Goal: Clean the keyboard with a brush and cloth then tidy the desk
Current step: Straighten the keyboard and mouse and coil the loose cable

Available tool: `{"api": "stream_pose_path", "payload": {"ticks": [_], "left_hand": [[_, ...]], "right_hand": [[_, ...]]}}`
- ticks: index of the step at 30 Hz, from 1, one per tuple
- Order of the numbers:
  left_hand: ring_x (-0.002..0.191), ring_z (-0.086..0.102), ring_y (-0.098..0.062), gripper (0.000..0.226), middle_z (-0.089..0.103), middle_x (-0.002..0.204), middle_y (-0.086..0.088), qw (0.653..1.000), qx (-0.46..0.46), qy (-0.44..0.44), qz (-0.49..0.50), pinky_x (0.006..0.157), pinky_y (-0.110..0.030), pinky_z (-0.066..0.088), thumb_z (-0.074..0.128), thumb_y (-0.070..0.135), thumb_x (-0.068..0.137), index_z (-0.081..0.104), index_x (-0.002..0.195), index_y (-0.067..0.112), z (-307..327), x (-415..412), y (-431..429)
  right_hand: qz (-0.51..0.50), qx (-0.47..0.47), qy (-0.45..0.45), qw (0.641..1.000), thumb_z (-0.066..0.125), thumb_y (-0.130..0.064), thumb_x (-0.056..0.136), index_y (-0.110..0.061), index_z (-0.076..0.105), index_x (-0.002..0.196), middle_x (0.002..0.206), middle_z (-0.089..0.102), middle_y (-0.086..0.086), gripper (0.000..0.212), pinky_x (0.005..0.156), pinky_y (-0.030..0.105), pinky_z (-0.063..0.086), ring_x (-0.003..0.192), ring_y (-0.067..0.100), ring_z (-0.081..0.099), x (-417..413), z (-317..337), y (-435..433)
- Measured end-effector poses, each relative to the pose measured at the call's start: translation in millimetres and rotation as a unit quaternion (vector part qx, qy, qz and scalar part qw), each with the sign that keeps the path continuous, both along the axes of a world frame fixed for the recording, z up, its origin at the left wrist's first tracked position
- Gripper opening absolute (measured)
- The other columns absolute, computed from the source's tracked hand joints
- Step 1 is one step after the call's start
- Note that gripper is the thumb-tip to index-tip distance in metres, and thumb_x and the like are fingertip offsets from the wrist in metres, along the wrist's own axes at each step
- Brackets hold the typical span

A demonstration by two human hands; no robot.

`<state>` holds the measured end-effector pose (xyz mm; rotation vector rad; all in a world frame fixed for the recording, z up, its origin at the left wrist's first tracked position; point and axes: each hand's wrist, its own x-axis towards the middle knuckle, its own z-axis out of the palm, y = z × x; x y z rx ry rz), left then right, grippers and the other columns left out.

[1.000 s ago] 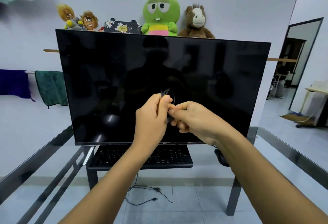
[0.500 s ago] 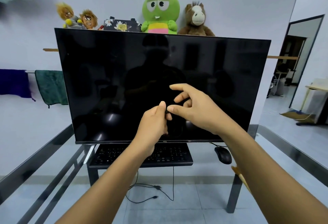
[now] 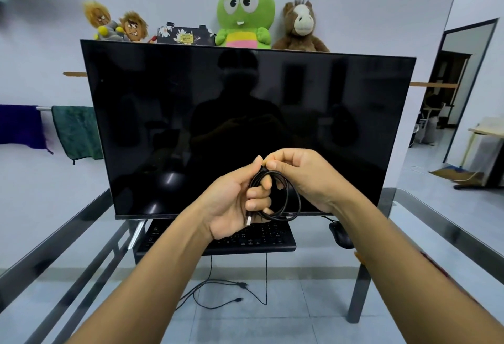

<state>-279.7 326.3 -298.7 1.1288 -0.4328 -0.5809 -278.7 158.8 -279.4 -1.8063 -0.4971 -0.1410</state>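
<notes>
A black cable (image 3: 289, 207) hangs coiled in loops in front of the monitor. My left hand (image 3: 234, 201) grips the coil, palm turned up, with the cable's plug end poking out near the palm. My right hand (image 3: 302, 177) pinches the top of the coil between thumb and forefinger. Below them the black keyboard (image 3: 259, 240) lies on the glass desk (image 3: 425, 223), partly hidden by my left hand. A black mouse (image 3: 341, 237) sits to the keyboard's right. No brush or cloth shows on the desk.
A large dark monitor (image 3: 191, 125) stands on the desk behind my hands. Plush toys (image 3: 245, 16) and a floral pouch sit above it. Purple and green towels (image 3: 76, 130) hang on a rail at the left. Loose cables (image 3: 218, 292) lie on the floor under the desk.
My hands have dropped lower and the left palm has turned up. The cable, bunched tight before, now shows as open loops. My right hand has closed back onto its top.
</notes>
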Motion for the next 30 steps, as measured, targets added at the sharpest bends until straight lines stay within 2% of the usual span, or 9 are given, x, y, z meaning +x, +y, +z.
{"api": "stream_pose_path", "payload": {"ticks": [4,7,10,14,16,18,21,24,30], "left_hand": [[0.042,0.035,-0.010,0.047,0.032,0.049,0.003,0.994,-0.008,-0.029,0.105,0.059,-0.028,0.046,0.049,0.045,0.094,0.053,0.062,0.011,-5,0,-8],[0.036,0.035,-0.011,0.049,0.034,0.039,0.002,0.960,0.033,-0.059,0.273,0.058,-0.029,0.045,0.055,0.044,0.092,0.047,0.054,0.014,-4,7,-14],[0.035,0.039,-0.012,0.050,0.037,0.037,0.001,0.926,0.104,-0.115,0.343,0.061,-0.030,0.044,0.055,0.045,0.090,0.046,0.049,0.016,-2,14,-18],[0.034,0.036,-0.011,0.049,0.035,0.037,0.003,0.921,0.094,-0.116,0.359,0.056,-0.032,0.044,0.058,0.040,0.089,0.045,0.049,0.016,-2,17,-21],[0.035,0.035,-0.010,0.046,0.035,0.037,0.004,0.919,0.094,-0.102,0.369,0.055,-0.031,0.045,0.058,0.037,0.089,0.045,0.051,0.014,-5,19,-21],[0.035,0.033,-0.010,0.043,0.034,0.038,0.004,0.918,0.091,-0.082,0.376,0.054,-0.030,0.045,0.058,0.033,0.089,0.045,0.054,0.013,-8,20,-21],[0.034,0.034,-0.011,0.032,0.036,0.041,0.002,0.921,0.093,-0.048,0.375,0.053,-0.029,0.044,0.056,0.026,0.088,0.050,0.060,0.012,-10,20,-23],[0.031,0.037,-0.010,0.020,0.040,0.046,0.002,0.925,0.105,-0.061,0.359,0.050,-0.027,0.044,0.051,0.019,0.090,0.057,0.078,0.005,-10,22,-22],[0.041,0.057,-0.016,0.040,0.052,0.053,-0.003,0.944,0.131,-0.086,0.289,0.075,-0.039,0.052,0.051,0.039,0.095,0.063,0.077,0.005,-1,13,-19]], "right_hand": [[0.004,0.081,0.070,0.994,0.060,-0.016,0.094,-0.004,0.070,0.094,0.076,0.066,0.005,0.015,0.064,0.025,0.050,0.068,0.014,0.058,-2,-13,2],[0.020,0.062,0.110,0.992,0.064,-0.012,0.091,-0.003,0.069,0.091,0.076,0.066,0.003,0.011,0.059,0.019,0.048,0.065,0.009,0.058,-7,-24,3],[0.042,0.079,0.112,0.990,0.062,-0.007,0.090,-0.007,0.071,0.094,0.081,0.068,0.003,0.009,0.064,0.022,0.050,0.069,0.009,0.059,-11,-29,5],[-0.025,0.073,0.086,0.993,0.052,-0.004,0.095,-0.008,0.069,0.101,0.088,0.070,0.006,0.019,0.075,0.030,0.052,0.078,0.014,0.063,-11,-17,-2],[-0.031,0.081,0.094,0.992,0.049,-0.018,0.099,-0.010,0.064,0.109,0.093,0.073,0.006,0.019,0.077,0.030,0.052,0.082,0.015,0.066,-13,-12,-5],[-0.037,0.022,0.081,0.996,0.058,-0.029,0.095,-0.015,0.062,0.113,0.093,0.074,0.003,0.023,0.074,0.026,0.051,0.082,0.010,0.067,-17,-11,-5],[-0.056,-0.038,0.038,0.997,0.071,-0.018,0.086,-0.014,0.067,0.107,0.081,0.070,-0.003,0.021,0.069,0.017,0.049,0.075,0.004,0.065,-18,-15,-1],[-0.082,-0.022,-0.003,0.996,0.073,-0.012,0.084,-0.016,0.071,0.096,0.087,0.072,0.001,0.013,0.077,0.021,0.054,0.078,0.006,0.065,-16,-17,-1],[-0.154,-0.019,-0.043,0.987,0.068,-0.015,0.088,-0.024,0.074,0.094,0.088,0.073,0.001,0.013,0.081,0.027,0.054,0.082,0.010,0.066,-8,-24,-4]]}}
